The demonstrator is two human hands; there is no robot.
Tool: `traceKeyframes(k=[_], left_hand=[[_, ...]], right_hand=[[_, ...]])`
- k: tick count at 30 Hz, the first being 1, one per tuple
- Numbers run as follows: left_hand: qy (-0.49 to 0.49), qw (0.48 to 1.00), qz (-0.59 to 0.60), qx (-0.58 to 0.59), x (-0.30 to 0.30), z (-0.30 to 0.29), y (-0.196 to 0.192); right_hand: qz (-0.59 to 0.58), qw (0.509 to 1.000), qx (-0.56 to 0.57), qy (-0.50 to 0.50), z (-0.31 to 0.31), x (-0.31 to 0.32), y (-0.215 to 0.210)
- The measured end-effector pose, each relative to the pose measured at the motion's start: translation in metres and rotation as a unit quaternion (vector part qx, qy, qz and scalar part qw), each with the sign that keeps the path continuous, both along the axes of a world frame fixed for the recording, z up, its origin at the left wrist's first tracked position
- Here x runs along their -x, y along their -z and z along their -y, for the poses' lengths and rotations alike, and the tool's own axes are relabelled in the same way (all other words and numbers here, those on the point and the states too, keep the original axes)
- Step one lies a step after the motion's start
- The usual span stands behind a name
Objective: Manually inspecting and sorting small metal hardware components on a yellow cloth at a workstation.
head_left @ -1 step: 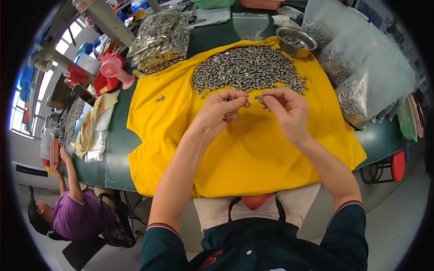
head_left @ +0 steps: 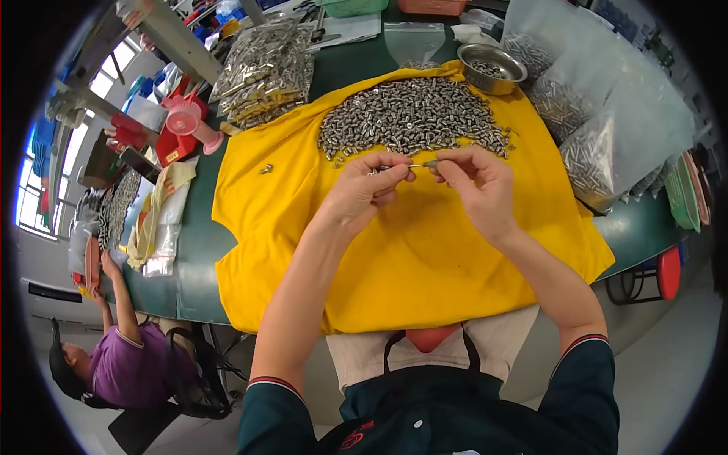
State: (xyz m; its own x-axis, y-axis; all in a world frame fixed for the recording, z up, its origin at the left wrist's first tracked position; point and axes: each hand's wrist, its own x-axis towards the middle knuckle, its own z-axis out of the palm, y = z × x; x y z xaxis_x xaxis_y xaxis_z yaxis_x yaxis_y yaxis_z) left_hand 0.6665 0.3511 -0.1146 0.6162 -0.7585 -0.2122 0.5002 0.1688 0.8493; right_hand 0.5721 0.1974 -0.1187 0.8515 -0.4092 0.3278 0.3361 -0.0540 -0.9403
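Observation:
Over the yellow cloth (head_left: 425, 258), my left hand (head_left: 362, 189) is closed, thumb and fingers pinched round small metal parts that are mostly hidden. My right hand (head_left: 479, 186) pinches the grey end of a thin pin-like tool (head_left: 418, 164). The tool's slim shaft spans the gap between the hands, its tip meeting the left fingertips. Just beyond the fingers spreads a heap of small silvery metal cylinders (head_left: 409, 114). A few loose pieces (head_left: 266, 168) lie apart on the cloth to the left.
A steel bowl (head_left: 491, 68) with metal parts stands behind the heap. Bulging clear bags (head_left: 591, 155) of parts fill the right side; flat packed bags (head_left: 265, 72) are stacked at back left. A pink fan (head_left: 186, 121) stands farther left. A co-worker in purple (head_left: 140, 364) sits at lower left.
The scene has shifted slightly leftward in the picture. Both hands keep the same pinch, with the tool between them.

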Motion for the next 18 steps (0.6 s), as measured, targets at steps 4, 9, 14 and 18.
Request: traceKeyframes(k=[4,9,14,18], left_hand=[[0.008,1.000,-0.001,0.008,0.0015,-0.0001,0.0023],[0.005,1.000,0.012,-0.005,0.0027,-0.0024,0.0007],[-0.023,0.998,0.052,-0.038,0.0067,-0.0026,-0.0033],[-0.019,0.998,0.043,-0.033,0.0045,0.0016,-0.0007]], right_hand=[[0.007,1.000,0.017,0.001,0.0001,0.0037,-0.0021],[0.027,0.998,0.051,0.010,-0.0018,0.0042,-0.0016],[0.046,0.994,0.093,0.021,-0.0039,0.0057,-0.0060],[0.039,0.995,0.087,0.021,0.0002,0.0045,-0.0001]])
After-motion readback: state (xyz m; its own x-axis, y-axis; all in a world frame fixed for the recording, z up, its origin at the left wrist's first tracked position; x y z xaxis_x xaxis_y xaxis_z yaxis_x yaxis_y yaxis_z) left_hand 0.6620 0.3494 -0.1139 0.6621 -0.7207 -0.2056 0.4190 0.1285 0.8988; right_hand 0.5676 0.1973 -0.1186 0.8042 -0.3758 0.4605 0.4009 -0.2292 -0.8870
